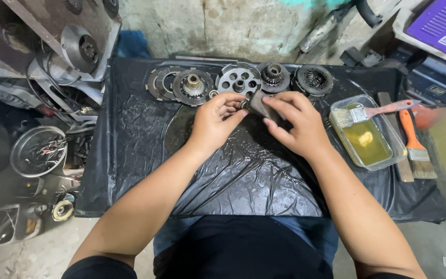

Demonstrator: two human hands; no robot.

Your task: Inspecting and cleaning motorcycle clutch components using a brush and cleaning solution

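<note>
Over the middle of the black plastic sheet [243, 175], both hands are meeting. The left hand [213, 121] is pinching a small round metal part [243, 103] at its fingertips, while the right hand [292, 121] is pressing a grey rag [260, 105] against it, fingers closed on the cloth. Just beyond them, along the far edge, a row of clutch parts [239, 80] is lying. Off to the right, a clear tray of yellow liquid [367, 139] is carrying a pink-handled brush [370, 112], with an orange-handled brush [414, 142] beside it.
</note>
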